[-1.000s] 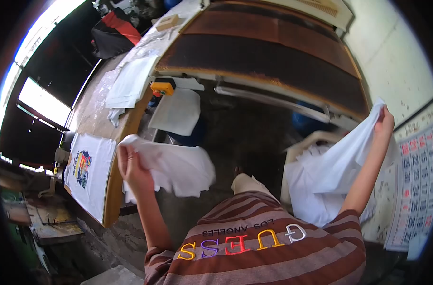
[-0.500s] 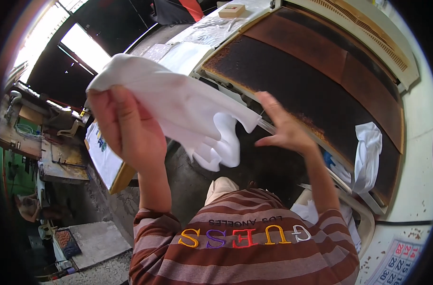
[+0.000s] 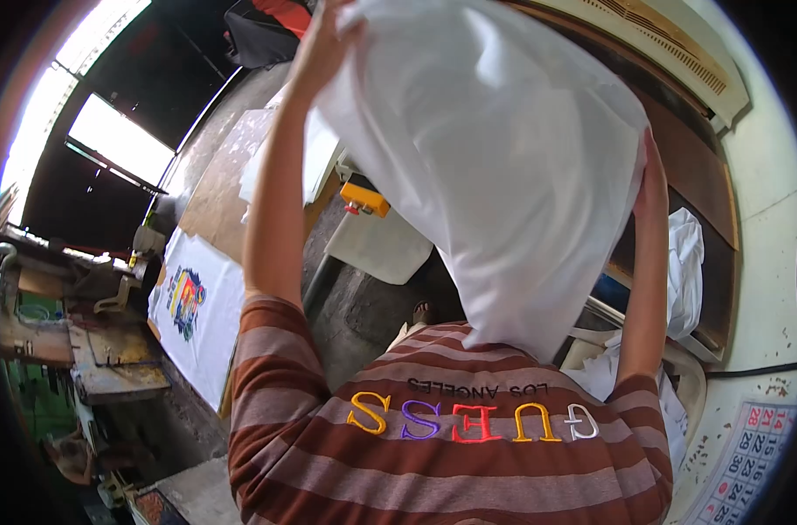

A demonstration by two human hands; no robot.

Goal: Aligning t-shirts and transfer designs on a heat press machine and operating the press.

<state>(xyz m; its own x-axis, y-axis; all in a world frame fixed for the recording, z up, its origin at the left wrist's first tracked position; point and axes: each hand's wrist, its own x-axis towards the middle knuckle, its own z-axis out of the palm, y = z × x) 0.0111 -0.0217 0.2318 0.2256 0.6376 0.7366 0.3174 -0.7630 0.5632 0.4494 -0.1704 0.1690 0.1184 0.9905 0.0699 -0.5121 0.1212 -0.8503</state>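
With left hand [image 3: 328,39], grips a white cloth [image 3: 512,149] by its upper left part. With right hand [image 3: 652,184], grasps the same cloth at its right edge, with some fingers hidden by fabric. Has it raised in front, spread between both arms, with its lower end hanging close over the striped shirt [image 3: 460,455] and much of the dark panel [image 3: 705,166] covered from view.

Newly caught on the right: in the earlier frame, held by the left hand alone, limp and bunched, with the right hand open and empty beside it. Now lifted and opened wide, so controlled from two sides rather than one. Unchanged since then: at the panel's right end, a pale bundle [image 3: 685,271]; low on the right, white fabric [image 3: 604,367] in a chair [image 3: 696,394].

Farther out on the left, on the table [image 3: 208,188], a printed cloth [image 3: 193,306], lying flat. Between table and raised cloth, a yellow box [image 3: 363,199], just beside a white sheet [image 3: 385,249]. At lower right, on the wall, a calendar [image 3: 748,455].
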